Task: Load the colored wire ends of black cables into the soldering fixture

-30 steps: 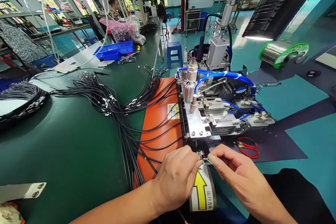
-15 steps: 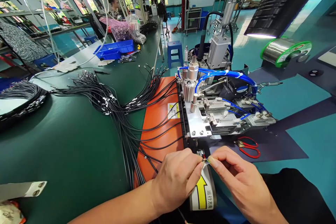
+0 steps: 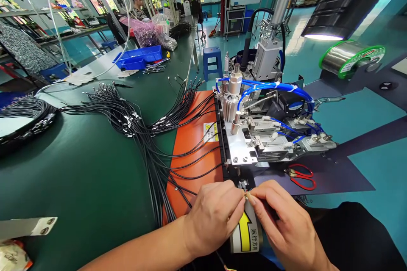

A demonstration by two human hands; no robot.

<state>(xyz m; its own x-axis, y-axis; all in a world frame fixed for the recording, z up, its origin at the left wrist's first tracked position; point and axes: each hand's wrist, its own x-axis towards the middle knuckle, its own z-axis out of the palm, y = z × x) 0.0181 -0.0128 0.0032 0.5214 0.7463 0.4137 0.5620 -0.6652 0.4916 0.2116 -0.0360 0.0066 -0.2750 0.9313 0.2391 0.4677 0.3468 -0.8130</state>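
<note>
my left hand (image 3: 213, 216) and right hand (image 3: 282, 224) meet fingertip to fingertip just in front of the machine (image 3: 254, 135). both sets of fingers are pinched nearly closed on a tiny wire end (image 3: 246, 195), thumb against forefinger on each side. it is too small to make out clearly, maybe a terminal with a red strand. i hold it from two sides, i judge, so so small a piece stays steady and lined up.

the wire end sits directly below the small black fixture (image 3: 243, 184) at the machine's front edge, above the yellow arrow label (image 3: 244, 230).

black cables (image 3: 149, 135) fan across the green surface (image 3: 79, 178) and over the orange mat (image 3: 193, 156), ends pointing at the machine, likely so each lies within reach. red scissors (image 3: 302, 176) lie to the right on the dark mat, near my right hand. a solder spool (image 3: 349, 57) stands well back on the right. blue trays (image 3: 138, 57) sit far up the surface, where another person sits.
</note>
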